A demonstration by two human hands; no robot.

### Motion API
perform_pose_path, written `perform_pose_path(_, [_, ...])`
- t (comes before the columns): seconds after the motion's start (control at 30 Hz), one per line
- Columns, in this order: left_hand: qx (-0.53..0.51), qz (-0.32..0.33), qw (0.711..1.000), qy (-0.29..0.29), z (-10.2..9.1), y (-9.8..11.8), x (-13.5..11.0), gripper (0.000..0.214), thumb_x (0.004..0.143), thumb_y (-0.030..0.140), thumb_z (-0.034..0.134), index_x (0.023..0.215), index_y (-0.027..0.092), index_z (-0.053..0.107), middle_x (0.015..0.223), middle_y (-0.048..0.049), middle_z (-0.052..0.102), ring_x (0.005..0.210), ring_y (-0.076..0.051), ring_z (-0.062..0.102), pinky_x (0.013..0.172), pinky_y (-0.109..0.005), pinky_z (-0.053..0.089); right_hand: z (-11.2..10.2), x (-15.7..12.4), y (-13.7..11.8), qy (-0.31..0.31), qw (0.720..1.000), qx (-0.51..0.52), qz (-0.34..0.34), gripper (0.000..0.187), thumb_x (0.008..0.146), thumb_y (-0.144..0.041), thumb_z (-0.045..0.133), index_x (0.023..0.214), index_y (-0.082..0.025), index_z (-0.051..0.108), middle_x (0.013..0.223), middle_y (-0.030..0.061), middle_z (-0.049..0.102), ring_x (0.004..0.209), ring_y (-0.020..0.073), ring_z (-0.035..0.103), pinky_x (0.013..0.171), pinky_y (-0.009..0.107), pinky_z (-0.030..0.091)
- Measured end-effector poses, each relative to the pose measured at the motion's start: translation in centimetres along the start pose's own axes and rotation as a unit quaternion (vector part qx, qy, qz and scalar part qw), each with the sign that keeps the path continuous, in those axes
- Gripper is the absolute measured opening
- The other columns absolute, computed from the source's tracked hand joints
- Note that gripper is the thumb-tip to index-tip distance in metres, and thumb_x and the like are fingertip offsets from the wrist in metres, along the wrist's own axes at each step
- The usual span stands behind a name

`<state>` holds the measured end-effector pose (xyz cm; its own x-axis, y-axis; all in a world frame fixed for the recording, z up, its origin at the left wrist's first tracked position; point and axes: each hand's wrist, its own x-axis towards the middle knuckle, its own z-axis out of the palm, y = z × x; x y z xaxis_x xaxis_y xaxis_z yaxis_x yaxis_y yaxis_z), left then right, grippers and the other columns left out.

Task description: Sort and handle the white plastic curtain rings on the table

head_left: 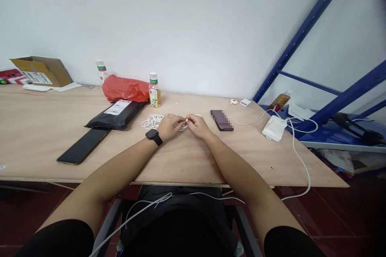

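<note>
Where the plywood table (36,136) begins: an open tan cardboard box (42,71) is sitting against the white wall (181,20), with loose white paper (51,87) lying at its foot.

Front left: a flat black glass-faced device (82,146) is lying near the table's edge, just below a black plastic mailer with a white shipping label (116,117).

Back edge: a slim plastic bottle with a green-and-white label (101,71) is standing behind a crumpled red plastic bag (125,88), while a plastic bottle of yellow liquid (155,94) is standing just beside the bag.

Centre: a loose heap of thin white loops (152,121) is lying on the wood, touching the left hand (169,126).

Left hand: it is closing into a pinch, gripping a tiny white item (186,120) between thumb and fingers, with a black smartwatch (154,137) sitting on the wrist. The item is too small to identify.

Right hand (197,125): it is pinching the same white item from the other side, nearly touching the left hand.

Right of the hands: a dark rectangular phone with a pixelated surface (221,120) is lying flat, and a white multi-port charger (245,103) is feeding a thin white cable (301,164) over the table's edge.

Far right: a white rectangular adapter (274,127) is resting on the corner, beside blue steel shelving (301,36).
</note>
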<state>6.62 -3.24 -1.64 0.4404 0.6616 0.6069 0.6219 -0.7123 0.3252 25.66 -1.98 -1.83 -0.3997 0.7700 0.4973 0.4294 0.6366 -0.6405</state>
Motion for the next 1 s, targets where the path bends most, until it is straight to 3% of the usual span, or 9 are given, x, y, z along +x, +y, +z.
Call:
perform_pose_path(0.2, [0.004, 0.023, 0.999, -0.026, 0.0, 0.1, 0.1, 0.018, 0.094, 0.029, 0.058, 0.101, 0.02, 0.071, 0.092, -0.0053, 0.075, 0.085, -0.021, 0.067, 0.084, -0.036, 0.045, -0.1, 0.1, 0.0, -0.011, 0.999, -0.045, -0.002, 0.022, 0.081, -0.015, 0.043, 0.083, -0.019, 0.065, 0.075, 0.0008, 0.066, 0.073, 0.0156, 0.058, 0.069, 0.025, 0.039])
perform_pose_path(0.43, [0.009, 0.039, 0.998, -0.042, -0.2, 0.4, 0.1, 0.02, 0.094, 0.031, 0.057, 0.105, 0.021, 0.07, 0.094, -0.0066, 0.074, 0.089, -0.022, 0.066, 0.084, -0.037, 0.046, 0.0, 0.1, -0.2, -0.003, 1.0, -0.016, -0.002, 0.024, 0.079, -0.013, 0.04, 0.076, -0.02, 0.063, 0.072, 0.0009, 0.065, 0.074, 0.0163, 0.059, 0.072, 0.026, 0.043])
perform_pose_path(0.63, [0.017, 0.007, 1.0, -0.006, -0.3, 0.2, 0.0, 0.026, 0.091, 0.04, 0.06, 0.105, 0.021, 0.068, 0.105, -0.0084, 0.072, 0.1, -0.025, 0.063, 0.094, -0.042, 0.044, -0.3, 0.1, 0.9, 0.078, 0.995, -0.031, 0.049, 0.031, 0.089, -0.021, 0.042, 0.106, -0.021, 0.068, 0.083, 0.0018, 0.069, 0.081, 0.0175, 0.063, 0.079, 0.028, 0.048])
perform_pose_path(0.8, [0.067, -0.021, 0.994, -0.079, 0.3, -0.5, -0.5, 0.025, 0.082, 0.045, 0.068, 0.09, 0.022, 0.072, 0.116, -0.0098, 0.067, 0.111, -0.029, 0.058, 0.101, -0.05, 0.036, -1.1, 0.2, 2.2, 0.091, 0.991, -0.077, 0.061, 0.039, 0.091, -0.02, 0.04, 0.122, -0.02, 0.065, 0.095, 0.0049, 0.072, 0.092, 0.0197, 0.065, 0.09, 0.033, 0.048])
perform_pose_path(1.0, [0.083, -0.029, 0.989, -0.121, 0.8, -0.7, -0.8, 0.01, 0.084, 0.031, 0.066, 0.086, 0.024, 0.073, 0.121, -0.0089, 0.065, 0.117, -0.03, 0.054, 0.106, -0.057, 0.028, -1.5, 0.2, 2.9, 0.069, 0.974, -0.173, 0.129, 0.038, 0.09, -0.019, 0.046, 0.122, -0.022, 0.066, 0.121, 0.0102, 0.066, 0.111, 0.0261, 0.06, 0.097, 0.039, 0.045])
